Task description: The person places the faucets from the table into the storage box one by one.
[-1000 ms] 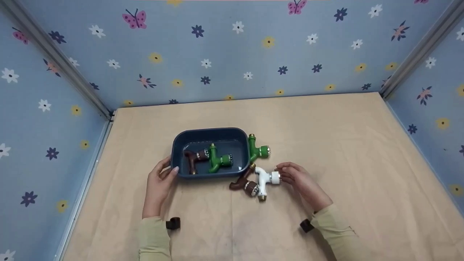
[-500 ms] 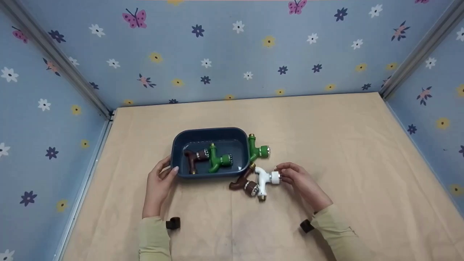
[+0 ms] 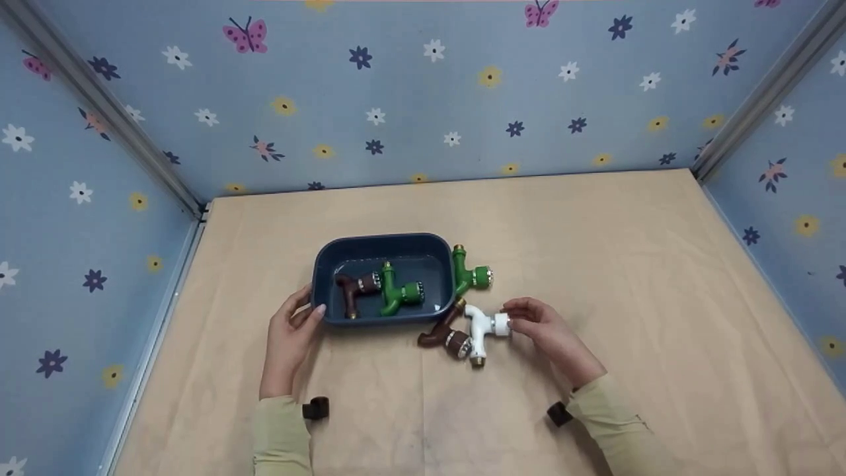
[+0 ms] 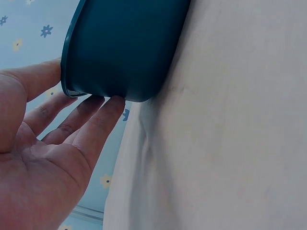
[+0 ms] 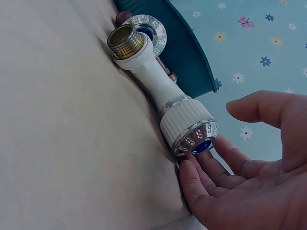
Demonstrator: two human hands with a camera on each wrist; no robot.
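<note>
A dark blue plastic basin (image 3: 383,242) stands on the table, and a brown tap (image 3: 351,294) and a green tap (image 3: 395,292) lie inside it. My left hand (image 3: 294,334) holds the basin's near left corner, the thumb at the rim and the fingers against the outer wall (image 4: 120,57). Outside the basin's right end lie a second green tap (image 3: 465,274), a second brown tap (image 3: 444,334) and a white tap (image 3: 480,330). My right hand (image 3: 552,337) is at the white tap's ribbed knob (image 5: 189,122). Its fingertips touch the knob's chrome end; the thumb stands apart from it.
Beige cloth (image 3: 595,238) covers the table. Blue flowered panels (image 3: 423,86) with grey metal corner posts (image 3: 760,92) close it in at the back and sides. A dark wrist device (image 3: 316,407) sits by the left cuff, another dark device (image 3: 559,414) by the right.
The right hand's fingers have shifted slightly at the white tap's knob. The basin, the taps and the left hand have kept their places.
</note>
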